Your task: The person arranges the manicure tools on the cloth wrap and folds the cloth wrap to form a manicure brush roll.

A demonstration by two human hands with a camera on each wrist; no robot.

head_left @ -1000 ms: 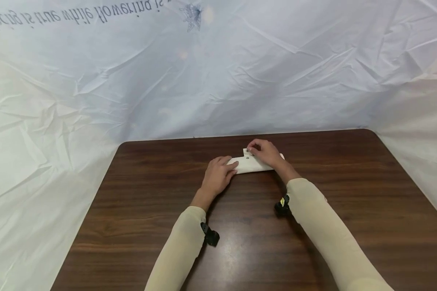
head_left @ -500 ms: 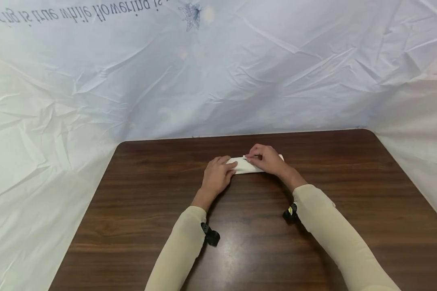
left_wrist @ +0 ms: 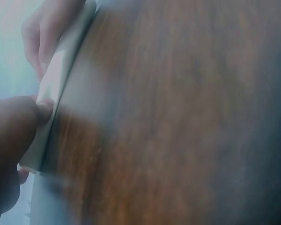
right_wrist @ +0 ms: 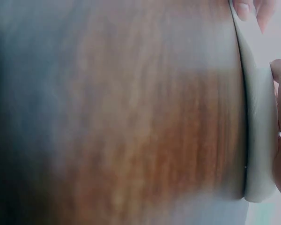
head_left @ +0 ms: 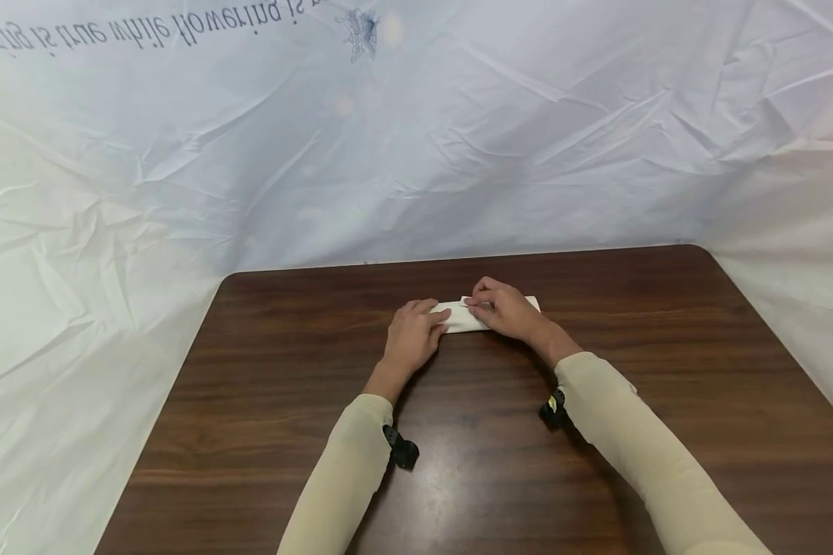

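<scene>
A slim white pouch (head_left: 463, 321) with a small snap tab (head_left: 466, 301) at its far edge lies near the back of the table. My left hand (head_left: 411, 333) holds the pouch's left end, the thumb on top and other fingers by the far edge. In the left wrist view the left thumb (left_wrist: 45, 110) presses on the pouch. My right hand (head_left: 510, 308) pinches the tab between thumb and fingertips, above the pouch's middle. The right hand hides the snap and part of the pouch's right half. From the right wrist view, the pouch's rounded end (right_wrist: 261, 190) shows beside this hand.
The dark wood table (head_left: 284, 370) extends around both arms. White wrinkled sheeting (head_left: 416, 154) with printed lettering hangs right behind the table's back edge and at both sides. Small black cameras (head_left: 404, 453) sit on both wrists.
The tab stood up beyond the far edge, with metal snaps showing; my right hand has folded it toward me onto the pouch. The left hand has stayed almost still.
</scene>
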